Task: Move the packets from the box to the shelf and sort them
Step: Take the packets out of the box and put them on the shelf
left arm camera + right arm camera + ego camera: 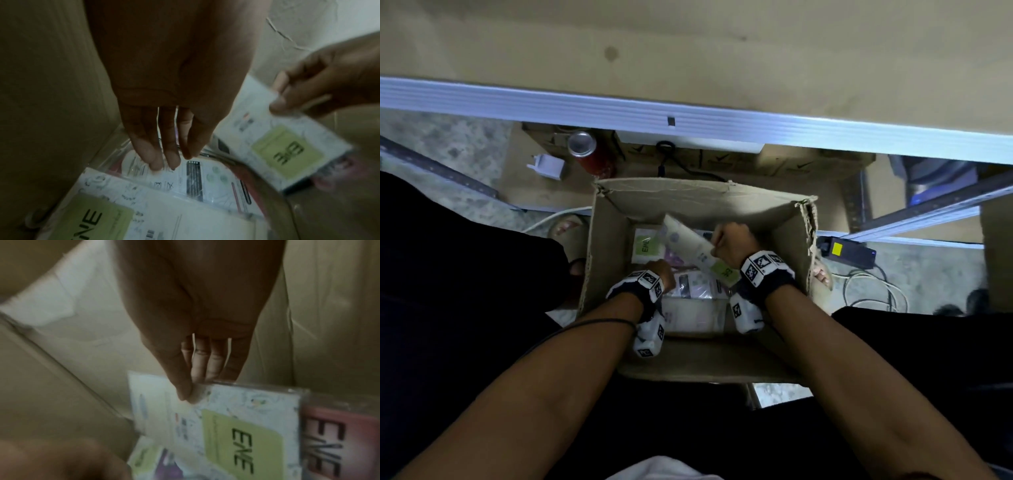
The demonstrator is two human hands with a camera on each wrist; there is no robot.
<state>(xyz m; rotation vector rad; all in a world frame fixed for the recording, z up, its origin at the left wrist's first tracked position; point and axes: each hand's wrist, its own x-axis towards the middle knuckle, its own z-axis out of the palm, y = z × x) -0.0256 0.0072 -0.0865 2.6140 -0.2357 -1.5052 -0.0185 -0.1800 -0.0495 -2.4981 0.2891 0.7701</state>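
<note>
An open cardboard box [613, 246] stands on the floor between my feet, with several packets lying in it. My right hand [717, 240] pinches the top edge of a white packet with a green label [688, 245] and holds it tilted above the others; the right wrist view shows the thumb in front of that packet [236, 426] and the fingers [213, 363] behind it. My left hand [170, 155] reaches down with straight fingers, their tips at a clear-wrapped packet with red trim [195, 178]. A second green-labelled packet [102, 219] lies by the left wall. The beige shelf [688, 116] runs across just beyond the box.
A pink packet [339, 443] lies to the right of the held one. Behind the box stand a red can [592, 154] and a white plug [549, 166]. A black power adapter [849, 251] and loose cables [873, 287] lie at the right. Metal shelf rails [928, 205] cross there too.
</note>
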